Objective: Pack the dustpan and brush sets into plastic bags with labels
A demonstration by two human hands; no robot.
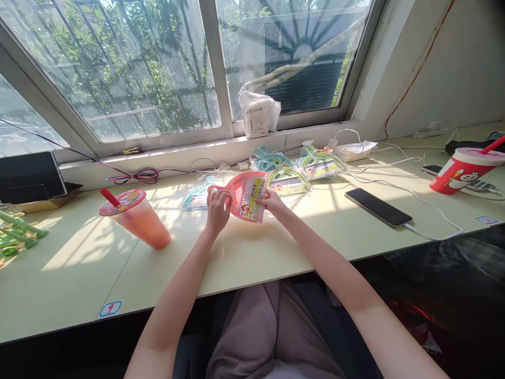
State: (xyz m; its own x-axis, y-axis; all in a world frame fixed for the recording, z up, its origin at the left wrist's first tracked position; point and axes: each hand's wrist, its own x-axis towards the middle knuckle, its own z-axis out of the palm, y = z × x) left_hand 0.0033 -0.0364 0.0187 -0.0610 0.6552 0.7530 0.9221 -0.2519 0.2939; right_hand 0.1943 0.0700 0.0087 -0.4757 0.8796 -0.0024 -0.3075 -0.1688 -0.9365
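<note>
Between my hands, just above the table, is a pink dustpan and brush set (239, 190) with a yellow printed label. My left hand (219, 207) is closed on its handle end at the left. My right hand (272, 202) pinches the right edge of the label. A blue packaged set (196, 198) lies on the table behind my left hand. Past my right hand lie a green packaged set (288, 181), another green one (321, 164) and a blue one (268, 157).
On the table (244, 263), a pink drink cup (142, 221) stands at left and a red cup (465, 171) at far right. A phone (379, 207) with a white cable lies at right. A wrapped package (256, 118) sits on the windowsill. A dark tablet (31, 177) stands far left.
</note>
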